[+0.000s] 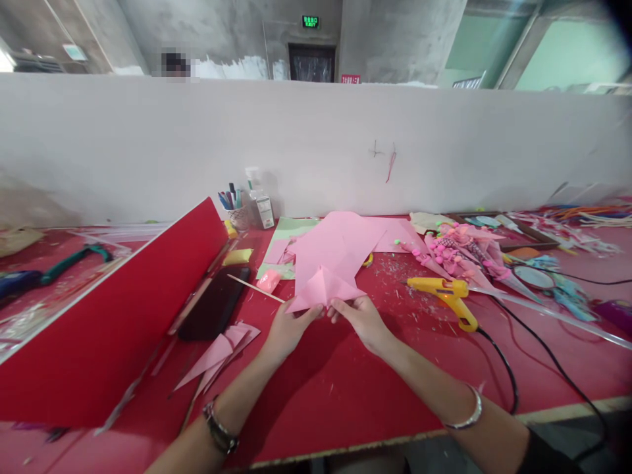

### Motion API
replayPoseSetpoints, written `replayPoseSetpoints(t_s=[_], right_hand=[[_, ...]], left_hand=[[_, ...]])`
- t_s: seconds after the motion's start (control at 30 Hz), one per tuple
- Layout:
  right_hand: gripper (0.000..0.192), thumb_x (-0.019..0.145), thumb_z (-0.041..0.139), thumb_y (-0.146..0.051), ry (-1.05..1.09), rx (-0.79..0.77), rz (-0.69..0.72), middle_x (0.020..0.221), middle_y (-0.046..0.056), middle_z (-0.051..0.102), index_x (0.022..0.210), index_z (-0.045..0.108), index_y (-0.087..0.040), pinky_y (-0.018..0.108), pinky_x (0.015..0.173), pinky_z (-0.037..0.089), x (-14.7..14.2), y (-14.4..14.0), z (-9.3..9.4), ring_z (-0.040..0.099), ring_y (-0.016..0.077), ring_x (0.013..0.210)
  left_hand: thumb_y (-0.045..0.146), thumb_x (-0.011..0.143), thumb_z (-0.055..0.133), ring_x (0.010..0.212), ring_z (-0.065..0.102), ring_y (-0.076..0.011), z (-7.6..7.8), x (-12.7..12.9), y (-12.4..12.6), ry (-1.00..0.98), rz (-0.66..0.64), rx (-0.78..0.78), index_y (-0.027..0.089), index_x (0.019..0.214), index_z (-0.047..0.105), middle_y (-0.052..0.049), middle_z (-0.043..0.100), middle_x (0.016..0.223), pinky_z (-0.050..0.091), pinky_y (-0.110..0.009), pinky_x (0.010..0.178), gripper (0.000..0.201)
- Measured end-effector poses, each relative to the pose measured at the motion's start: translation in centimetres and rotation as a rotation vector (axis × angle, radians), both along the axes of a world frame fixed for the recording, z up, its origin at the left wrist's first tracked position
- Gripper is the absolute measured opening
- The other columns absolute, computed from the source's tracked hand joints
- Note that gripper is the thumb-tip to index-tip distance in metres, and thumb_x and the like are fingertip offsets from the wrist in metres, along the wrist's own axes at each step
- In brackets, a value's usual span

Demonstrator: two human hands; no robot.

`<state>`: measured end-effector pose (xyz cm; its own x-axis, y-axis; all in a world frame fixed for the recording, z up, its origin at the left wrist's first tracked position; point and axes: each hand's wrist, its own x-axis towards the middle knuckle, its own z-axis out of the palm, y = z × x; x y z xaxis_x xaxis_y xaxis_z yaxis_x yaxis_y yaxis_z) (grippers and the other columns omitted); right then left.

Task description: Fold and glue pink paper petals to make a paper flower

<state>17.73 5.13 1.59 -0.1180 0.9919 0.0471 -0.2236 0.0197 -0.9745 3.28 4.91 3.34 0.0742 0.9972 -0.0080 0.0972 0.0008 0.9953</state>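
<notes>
Between my two hands is a folded piece of pink paper, peaked in the middle with a point out to each side. My left hand pinches its lower left part, and my right hand pinches the lower right close to the centre. The thumbs nearly meet at the bottom edge. Just behind it lie large flat sheets of pink paper on the red table. To the left of my left hand rest some folded pink paper pieces and a thin wooden stick.
A yellow glue gun with a black cord lies at the right, before a heap of pink decorated pieces. On the left are a black phone and a slanted red board. A pen cup stands by the white partition.
</notes>
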Motion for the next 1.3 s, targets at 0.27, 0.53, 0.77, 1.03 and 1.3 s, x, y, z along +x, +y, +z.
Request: replayPoseSetpoints(t_s=[0.27, 0.53, 0.77, 1.03, 1.3], right_hand=[[0.022, 0.069, 0.059, -0.035, -0.137, 0.096, 0.046, 0.057, 0.0, 0.059, 0.062, 0.06, -0.014, 0.024, 0.053, 0.044, 0.4, -0.1, 0.2, 0.052, 0.0092, 0.05], [0.017, 0.07, 0.059, -0.033, -0.161, 0.116, 0.117, 0.058, -0.001, 0.057, 0.071, 0.06, -0.015, 0.024, 0.053, 0.044, 0.6, -0.2, 0.3, 0.051, 0.0089, 0.05], [0.019, 0.07, 0.058, -0.033, -0.24, 0.108, 0.077, 0.056, 0.001, 0.058, 0.064, 0.06, -0.015, 0.025, 0.052, 0.044, 0.6, -0.2, 0.3, 0.052, 0.0103, 0.049], [0.015, 0.071, 0.057, -0.029, -0.421, 0.145, 0.018, 0.06, 0.004, 0.062, 0.068, 0.063, -0.015, 0.029, 0.056, 0.045, 0.8, -0.4, 0.0, 0.058, 0.0151, 0.053], [0.013, 0.072, 0.058, -0.029, -0.491, 0.274, -0.012, 0.061, 0.002, 0.062, 0.068, 0.063, -0.018, 0.026, 0.053, 0.043, 1.0, -0.3, 0.3, 0.055, 0.0149, 0.055]], left_hand=[[0.033, 0.07, 0.055, 0.052, 0.055, -0.0127, -0.1, -0.3, 0.4, 0.148, -0.075, 0.15, 0.014, 0.053, 0.058, 0.0, 0.06, 0.051, 0.044, -0.022, 0.056, 0.026], [0.03, 0.07, 0.054, 0.062, 0.052, -0.0137, -0.8, -0.4, 0.6, 0.18, -0.117, 0.213, 0.013, 0.066, 0.058, 0.0, 0.059, 0.061, 0.041, -0.023, 0.059, 0.018], [0.028, 0.071, 0.053, 0.057, 0.045, -0.0098, 0.2, -0.2, 0.1, 0.182, -0.203, 0.193, 0.014, 0.065, 0.054, 0.003, 0.05, 0.058, 0.036, -0.021, 0.056, 0.015], [0.024, 0.07, 0.053, 0.054, 0.045, -0.0095, -0.1, -0.1, 0.1, 0.281, -0.144, 0.263, 0.016, 0.058, 0.05, 0.004, 0.05, 0.055, 0.035, -0.02, 0.053, 0.015], [0.02, 0.071, 0.051, 0.064, 0.052, -0.0133, -0.4, -0.6, -0.1, 0.403, -0.188, 0.446, 0.015, 0.072, 0.058, -0.001, 0.059, 0.068, 0.039, -0.022, 0.061, 0.008]])
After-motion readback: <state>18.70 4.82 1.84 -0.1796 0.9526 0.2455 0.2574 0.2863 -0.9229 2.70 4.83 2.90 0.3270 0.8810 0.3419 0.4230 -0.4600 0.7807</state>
